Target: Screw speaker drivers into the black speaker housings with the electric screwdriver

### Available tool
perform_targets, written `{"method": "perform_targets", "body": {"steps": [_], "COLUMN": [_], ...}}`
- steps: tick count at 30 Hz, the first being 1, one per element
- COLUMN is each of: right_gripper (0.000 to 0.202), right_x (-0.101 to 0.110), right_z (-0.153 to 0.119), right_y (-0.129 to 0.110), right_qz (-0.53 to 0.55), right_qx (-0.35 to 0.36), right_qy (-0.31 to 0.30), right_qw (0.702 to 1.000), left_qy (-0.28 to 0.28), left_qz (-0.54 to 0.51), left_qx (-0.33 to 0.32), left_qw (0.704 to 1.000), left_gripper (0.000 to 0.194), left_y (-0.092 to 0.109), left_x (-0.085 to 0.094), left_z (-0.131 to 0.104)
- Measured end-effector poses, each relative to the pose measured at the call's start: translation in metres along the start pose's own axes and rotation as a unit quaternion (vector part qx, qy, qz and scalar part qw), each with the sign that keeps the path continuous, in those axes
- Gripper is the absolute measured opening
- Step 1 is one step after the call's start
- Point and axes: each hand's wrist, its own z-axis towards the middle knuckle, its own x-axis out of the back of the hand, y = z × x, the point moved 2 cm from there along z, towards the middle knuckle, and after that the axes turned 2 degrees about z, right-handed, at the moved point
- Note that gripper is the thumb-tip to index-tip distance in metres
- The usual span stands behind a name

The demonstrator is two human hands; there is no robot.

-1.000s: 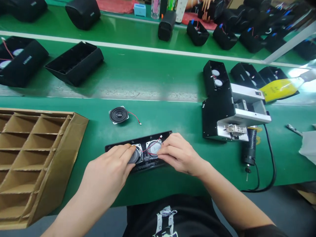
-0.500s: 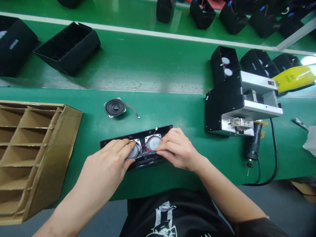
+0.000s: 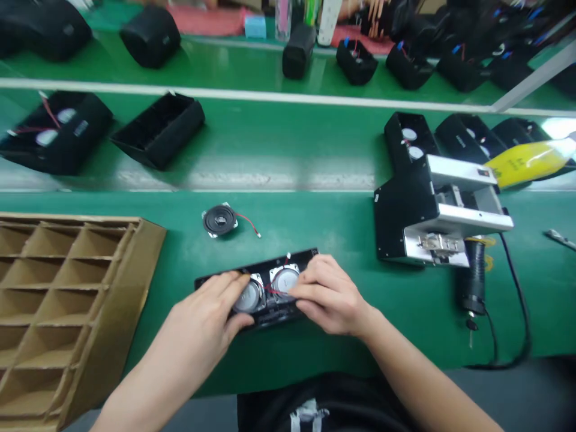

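Observation:
A long black speaker panel [image 3: 270,316] lies slightly tilted on the green bench, its back side up. Two speaker drivers sit in it: a left driver [image 3: 248,296] and a right driver [image 3: 284,279], both with silvery round backs. My left hand [image 3: 211,306] is closed around the panel's left end, fingers over the left driver and thumb at the near edge. My right hand [image 3: 330,294] is pinched at the right driver's lower right edge, where a red wire [image 3: 272,290] runs toward the fingertips; what they hold is hidden. A white connector [image 3: 288,257] stands at the far edge.
A loose speaker driver [image 3: 220,220] with a red lead lies beyond the panel. A divided cardboard box [image 3: 112,318] stands left. On the right are a black-and-silver machine [image 3: 405,216] and a power screwdriver [image 3: 473,279]. Black speaker housings [image 3: 162,129] line the shelf; a person's hand [image 3: 375,15] shows behind.
The camera view has tipped upward, so the bench appears lower and more of the far shelf shows. Both hands stay at the panel, with little visible change in their grip.

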Motion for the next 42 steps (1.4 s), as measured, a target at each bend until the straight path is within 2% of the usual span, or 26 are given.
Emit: {"method": "perform_targets", "body": {"steps": [3,5,7,8,10,12,13,15,17,20,22,26,29,31,33,36,39,42], "right_gripper": [0.025,0.034,0.037,0.037,0.034,0.03,0.028,0.027,0.027,0.027,0.028,0.029,0.026,0.021,0.022,0.025,0.024,0.034], "right_x": [0.012,0.023,0.03,0.033,0.036,0.036,0.035,0.033,0.032,0.035,0.041,0.065,0.105,0.142,0.18,0.221,0.234,0.229], "right_z": [0.0,-0.007,-0.018,-0.025,-0.04,-0.054,-0.061,-0.072,-0.077,-0.075,-0.074,-0.081,-0.097,-0.11,-0.124,-0.146,-0.161,-0.17], "right_y": [-0.003,0.0,0.007,0.011,0.017,0.022,0.024,0.027,0.028,0.023,0.015,-0.004,-0.015,-0.016,-0.008,0.015,0.041,0.062], "right_qz": [0.01,-0.005,-0.034,-0.05,-0.081,-0.103,-0.108,-0.107,-0.103,-0.104,-0.111,-0.152,-0.214,-0.268,-0.315,-0.332,-0.319,-0.284], "right_qx": [-0.007,-0.058,-0.115,-0.136,-0.158,-0.163,-0.166,-0.178,-0.191,-0.196,-0.2,-0.207,-0.229,-0.284,-0.377,-0.531,-0.639,-0.691], "right_qy": [0.08,0.143,0.172,0.18,0.189,0.191,0.191,0.188,0.188,0.206,0.225,0.24,0.266,0.292,0.305,0.272,0.229,0.215], "right_qw": [0.997,0.988,0.978,0.973,0.966,0.962,0.961,0.96,0.958,0.953,0.947,0.936,0.912,0.873,0.816,0.73,0.661,0.629], "left_qy": [0.053,0.086,0.098,0.07,0.061,0.05,0.04,0.016,-0.004,-0.01,0.005,0.063,0.099,0.108,0.099,0.063,0.02,-0.007], "left_qz": [-0.033,-0.04,-0.023,0.002,0.039,0.061,0.067,0.072,0.077,0.087,0.093,0.097,0.092,0.081,0.059,0.017,-0.013,-0.026], "left_qx": [-0.023,0.004,0.085,0.161,0.23,0.271,0.281,0.293,0.304,0.323,0.322,0.261,0.19,0.141,0.08,-0.021,-0.09,-0.114], "left_qw": [0.998,0.995,0.991,0.984,0.971,0.96,0.956,0.953,0.95,0.942,0.942,0.958,0.972,0.981,0.99,0.998,0.996,0.993], "left_gripper": [0.04,0.036,0.036,0.04,0.041,0.041,0.042,0.042,0.043,0.043,0.04,0.039,0.036,0.03,0.024,0.023,0.027,0.029], "left_y": [-0.013,-0.039,-0.083,-0.111,-0.165,-0.211,-0.228,-0.249,-0.256,-0.253,-0.247,-0.233,-0.214,-0.194,-0.167,-0.12,-0.075,-0.044], "left_x": [0.03,0.052,0.071,0.077,0.084,0.081,0.075,0.057,0.035,0.01,0.006,0.022,0.037,0.04,0.035,0.017,-0.003,-0.02], "left_z": [-0.002,0.007,0.03,0.047,0.088,0.132,0.153,0.189,0.214,0.232,0.233,0.221,0.215,0.21,0.203,0.186,0.172,0.168]}}
